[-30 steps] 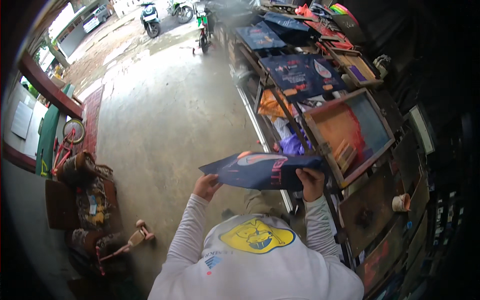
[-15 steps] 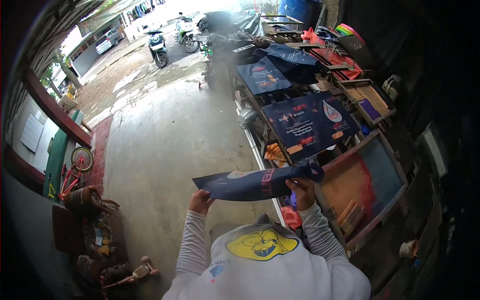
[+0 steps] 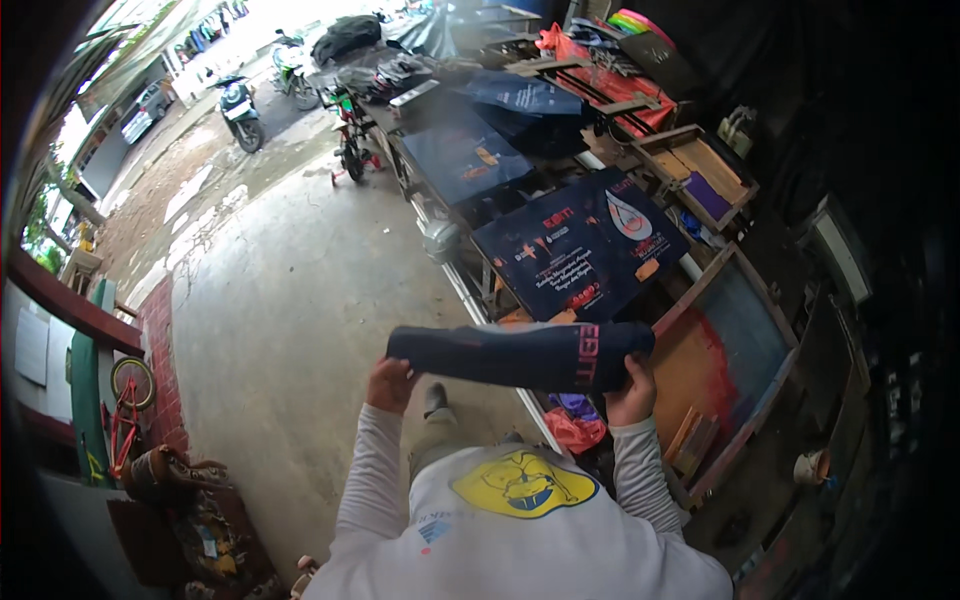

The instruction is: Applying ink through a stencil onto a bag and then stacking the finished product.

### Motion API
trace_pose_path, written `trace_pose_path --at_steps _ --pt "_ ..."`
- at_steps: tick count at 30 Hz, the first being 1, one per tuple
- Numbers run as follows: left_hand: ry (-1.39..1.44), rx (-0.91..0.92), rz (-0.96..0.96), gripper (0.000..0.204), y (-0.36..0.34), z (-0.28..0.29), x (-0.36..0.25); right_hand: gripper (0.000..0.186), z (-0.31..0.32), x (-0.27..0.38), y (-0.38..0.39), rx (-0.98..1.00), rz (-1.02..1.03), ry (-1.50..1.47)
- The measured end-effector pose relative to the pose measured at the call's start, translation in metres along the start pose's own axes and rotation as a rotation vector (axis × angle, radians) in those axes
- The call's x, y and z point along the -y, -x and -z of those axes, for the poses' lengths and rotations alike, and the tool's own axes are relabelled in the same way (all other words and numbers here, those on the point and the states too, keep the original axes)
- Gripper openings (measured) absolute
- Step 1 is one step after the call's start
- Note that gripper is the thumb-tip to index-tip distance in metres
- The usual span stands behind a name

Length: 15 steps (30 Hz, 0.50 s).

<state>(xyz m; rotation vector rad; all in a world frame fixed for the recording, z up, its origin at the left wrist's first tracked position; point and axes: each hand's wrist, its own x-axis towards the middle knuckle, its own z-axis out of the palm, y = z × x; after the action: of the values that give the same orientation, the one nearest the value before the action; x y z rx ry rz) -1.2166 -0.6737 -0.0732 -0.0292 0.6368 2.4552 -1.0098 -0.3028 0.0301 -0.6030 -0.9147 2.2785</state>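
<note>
A dark blue printed cloth sheet [image 3: 480,358] is held up in front of me, bent over lengthwise with red lettering near its right end. My left hand [image 3: 391,385] is closed on its left end, and my right hand [image 3: 632,394] grips the right end, thumb in front. Just beyond, on the long work table, lies a flat dark blue printed sheet [image 3: 585,245] with white and red print and a drop shape. Another dark sheet [image 3: 465,155] lies farther back. Close to my right hand is a wooden screen-printing frame [image 3: 770,300] with a red-stained mesh.
A smaller wooden frame [image 3: 745,185] and red plastic [image 3: 640,95] are on the table's far side. Below its near edge hangs a red plastic bag [image 3: 575,430]. A worn armchair [image 3: 190,530] and a pink bicycle [image 3: 125,425] stand left. A motorbike [image 3: 238,110] is parked outside.
The held sheet has turned, now showing a straighter, taller band with its lettering farther right. Both hands have moved slightly apart. My view has turned right, and a foot now shows below the sheet.
</note>
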Motion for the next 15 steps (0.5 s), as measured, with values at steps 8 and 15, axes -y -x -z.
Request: trace_pose_path --at_steps 8,15 --pt "0.084 0.377 -0.003 0.050 -0.097 -0.101 -0.067 0.045 -0.052 -0.012 -0.029 0.061 0.143 -0.203" --pt "0.171 0.259 0.467 0.074 -0.198 -0.063 -0.096 0.047 -0.056 -0.053 -0.023 -0.026 0.171 -0.332"
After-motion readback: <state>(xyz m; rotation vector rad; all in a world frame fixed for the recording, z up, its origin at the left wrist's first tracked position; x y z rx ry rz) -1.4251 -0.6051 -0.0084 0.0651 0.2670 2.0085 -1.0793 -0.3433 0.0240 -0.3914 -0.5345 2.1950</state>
